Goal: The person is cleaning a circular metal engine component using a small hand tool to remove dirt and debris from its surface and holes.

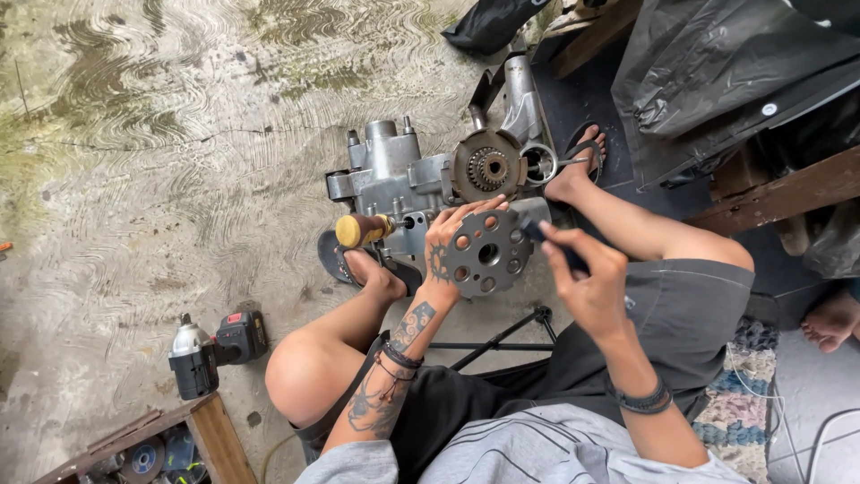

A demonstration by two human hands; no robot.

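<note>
My left hand (448, 240) grips a round metal plate (491, 254) with several holes, held up over my lap. My right hand (587, 278) is closed on a dark slim tool (548, 240) whose tip touches the plate's right edge. Just beyond the plate sits a grey engine case (394, 179) on the concrete floor, with a round toothed gear hub (488, 166) on its right side. A tool with a yellow wooden handle (360, 230) sticks out of the case near my left foot.
A cordless impact driver (213, 351) lies on the floor at the left. A wooden box (157, 444) with discs is at bottom left. Black plastic sheeting (717, 72) and wooden beams fill the upper right. Another person's foot (833, 321) shows at the right edge.
</note>
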